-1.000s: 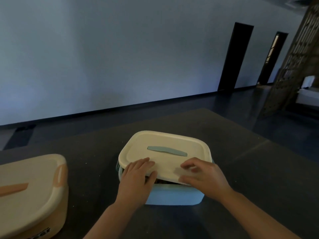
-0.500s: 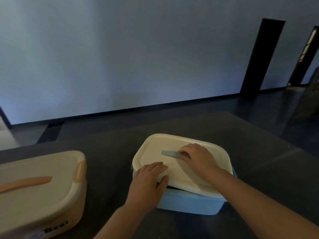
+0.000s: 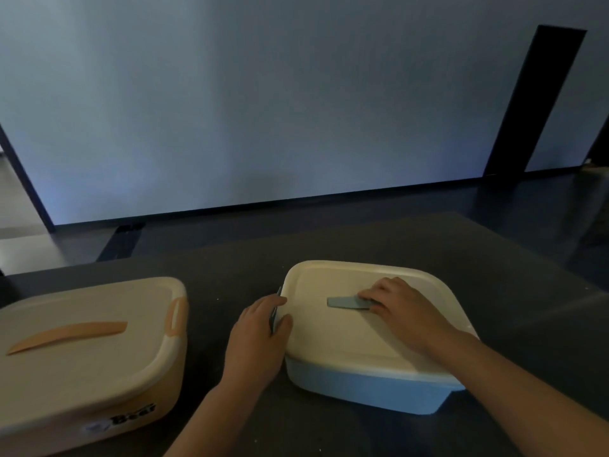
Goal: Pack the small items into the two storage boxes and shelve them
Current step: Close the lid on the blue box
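Observation:
A blue storage box point(image 3: 362, 387) with a cream lid point(image 3: 342, 338) stands on the dark table, right of centre. My right hand point(image 3: 405, 311) rests on the lid, its fingers lying over the right end of the flat blue handle point(image 3: 342, 303). At the box's left side, my left hand point(image 3: 253, 344) pinches the thin blue side latch point(image 3: 274, 313), with the thumb against the lid's edge. An orange storage box point(image 3: 108, 390) sits at the left with its cream lid point(image 3: 82, 305) on. No small items show outside the boxes.
The dark table point(image 3: 329, 245) runs back to a far edge, with dark floor beyond it. A pale wall point(image 3: 263, 110) stands behind, with a dark doorway point(image 3: 534, 103) at the right. A gap of table separates the two boxes.
My right hand slid from the lid's front edge up onto the handle. My left hand moved from the lid's front to the left side latch. The view swung left, bringing the orange box further in.

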A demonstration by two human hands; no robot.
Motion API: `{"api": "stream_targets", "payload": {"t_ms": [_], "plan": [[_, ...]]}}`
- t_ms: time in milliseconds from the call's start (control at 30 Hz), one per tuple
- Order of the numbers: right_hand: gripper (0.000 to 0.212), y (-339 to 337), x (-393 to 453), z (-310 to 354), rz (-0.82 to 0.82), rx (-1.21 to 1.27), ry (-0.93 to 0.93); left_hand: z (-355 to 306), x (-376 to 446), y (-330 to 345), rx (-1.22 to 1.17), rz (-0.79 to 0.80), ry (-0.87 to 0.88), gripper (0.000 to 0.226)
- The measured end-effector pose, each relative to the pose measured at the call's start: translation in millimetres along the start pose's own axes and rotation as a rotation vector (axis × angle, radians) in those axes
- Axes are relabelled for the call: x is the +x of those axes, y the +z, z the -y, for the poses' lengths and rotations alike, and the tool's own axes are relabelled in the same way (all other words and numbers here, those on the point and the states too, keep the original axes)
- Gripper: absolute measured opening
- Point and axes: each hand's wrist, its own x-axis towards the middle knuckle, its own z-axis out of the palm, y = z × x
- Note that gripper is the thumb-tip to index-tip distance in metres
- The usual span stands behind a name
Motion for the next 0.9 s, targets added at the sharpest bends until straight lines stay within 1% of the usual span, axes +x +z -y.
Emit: {"api": "stream_targets", "payload": {"t_ms": [133,367,433,500,567,633,733,800,900], "plan": [[0.035,1,5,7,-0.014,-0.026,0.022,-7,7,6,0.010,-0.010,0.055,0.036],[0.034,9,-6,8,-0.080,0.006,0.044,-18,25,26,0.070,0.046,0.120,0.038],[0.035,15,-12,5,-0.106,0.026,0.057,-20,32,35,0.141,0.111,0.150,0.043],[0.036,19,-16,1,-0.111,0.045,0.068,-20,37,44,0.285,0.175,0.193,0.050],[0.039,24,-15,1,-0.079,0.035,0.082,-18,41,50,0.418,0.193,0.223,0.055],[0.040,26,-13,2,-0.045,0.045,0.102,-16,45,55,0.479,0.200,0.218,0.057],[0.039,26,-10,1,-0.055,0.118,0.110,-21,52,66,0.452,0.252,0.227,0.057],[0.037,22,-10,0,-0.084,0.186,0.138,-32,56,79,0.443,0.315,0.274,0.056],[0.032,14,-14,1,-0.123,0.406,0.223,-51,62,101,0.485,0.357,0.361,0.055]]}}
